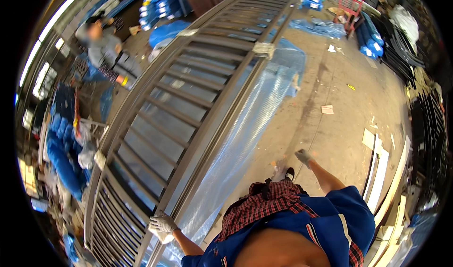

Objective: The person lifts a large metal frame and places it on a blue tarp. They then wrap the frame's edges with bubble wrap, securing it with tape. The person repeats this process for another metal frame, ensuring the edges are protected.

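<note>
The gloved left hand [163, 223] rests on the near edge of a long brown slatted panel [210, 118] stretching ahead, its grip impossible to tell, while the gloved right hand [304, 157], fingers too small to read, hangs above the floor [349, 125], bubble wrap [252, 111] borders the panel, and a co-worker [106, 50] stands beyond.
</note>
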Motion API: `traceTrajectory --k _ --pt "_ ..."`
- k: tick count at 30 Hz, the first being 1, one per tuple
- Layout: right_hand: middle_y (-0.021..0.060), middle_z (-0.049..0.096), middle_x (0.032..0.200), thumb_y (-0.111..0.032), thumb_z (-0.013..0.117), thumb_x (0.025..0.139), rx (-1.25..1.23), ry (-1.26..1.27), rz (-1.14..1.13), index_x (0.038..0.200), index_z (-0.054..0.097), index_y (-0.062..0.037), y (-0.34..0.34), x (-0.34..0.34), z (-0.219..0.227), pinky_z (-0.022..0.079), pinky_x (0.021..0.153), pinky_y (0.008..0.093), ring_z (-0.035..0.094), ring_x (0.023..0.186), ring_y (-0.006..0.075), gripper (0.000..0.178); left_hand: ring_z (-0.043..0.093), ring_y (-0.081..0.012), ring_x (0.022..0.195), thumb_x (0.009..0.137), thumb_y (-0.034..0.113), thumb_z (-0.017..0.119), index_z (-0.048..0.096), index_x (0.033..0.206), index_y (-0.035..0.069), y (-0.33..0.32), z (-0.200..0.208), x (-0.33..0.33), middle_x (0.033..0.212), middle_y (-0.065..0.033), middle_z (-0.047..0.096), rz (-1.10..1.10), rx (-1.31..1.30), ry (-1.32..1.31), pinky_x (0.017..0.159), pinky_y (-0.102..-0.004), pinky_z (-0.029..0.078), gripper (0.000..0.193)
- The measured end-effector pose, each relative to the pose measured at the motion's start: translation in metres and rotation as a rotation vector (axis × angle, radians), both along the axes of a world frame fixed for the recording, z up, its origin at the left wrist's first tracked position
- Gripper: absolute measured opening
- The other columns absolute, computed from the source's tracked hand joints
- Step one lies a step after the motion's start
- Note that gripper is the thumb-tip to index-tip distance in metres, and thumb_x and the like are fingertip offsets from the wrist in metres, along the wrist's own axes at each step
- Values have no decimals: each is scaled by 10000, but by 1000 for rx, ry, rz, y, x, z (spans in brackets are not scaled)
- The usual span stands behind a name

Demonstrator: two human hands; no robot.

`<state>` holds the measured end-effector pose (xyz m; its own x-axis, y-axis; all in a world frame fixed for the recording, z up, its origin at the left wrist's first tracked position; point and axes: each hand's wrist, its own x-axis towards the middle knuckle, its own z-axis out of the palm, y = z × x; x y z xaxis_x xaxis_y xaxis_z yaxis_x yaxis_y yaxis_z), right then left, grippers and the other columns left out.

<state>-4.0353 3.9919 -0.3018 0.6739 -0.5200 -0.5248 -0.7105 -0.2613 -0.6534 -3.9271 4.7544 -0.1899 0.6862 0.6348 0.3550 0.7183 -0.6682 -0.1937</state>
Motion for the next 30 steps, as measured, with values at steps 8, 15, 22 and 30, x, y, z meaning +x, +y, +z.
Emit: traceTrajectory --k 8,15,22,30 --pt "74 633 761 -330 596 889 230 204 -288 988 616 2 -154 -165 -97 472 588 331 582 659 172 347 350 -384 1365 921 474 561 378 1425 15 -447 5 131 1463 -216 401 -898 -495 83 1119 -480 302 705" --pt "57 650 822 -322 586 891 415 -98 -553 1031 602 -3 -269 -141 -38 462 606 295 586 662 148 349 377 -402 1333 904 540 539 394 1413 31 -701 -39 158 1433 -240 422 -1208 -760 451 1090 -488 321 734" --pt "62 658 857 -335 596 912 507 -179 -586 1059 597 -21 -384 -30 -45 477 633 315 608 727 162 347 522 -430 1184 899 559 539 426 1373 22 -798 -90 212 1273 -251 558 -1189 -846 754 998 -483 417 725" --pt "134 660 844 -326 551 935 843 125 -721 937 568 -33 -518 -22 -80 486 568 382 621 670 229 294 640 -295 1027 936 384 581 504 1262 7 -1031 -162 341 1065 -190 650 -1468 -1289 727 846 -380 512 505"
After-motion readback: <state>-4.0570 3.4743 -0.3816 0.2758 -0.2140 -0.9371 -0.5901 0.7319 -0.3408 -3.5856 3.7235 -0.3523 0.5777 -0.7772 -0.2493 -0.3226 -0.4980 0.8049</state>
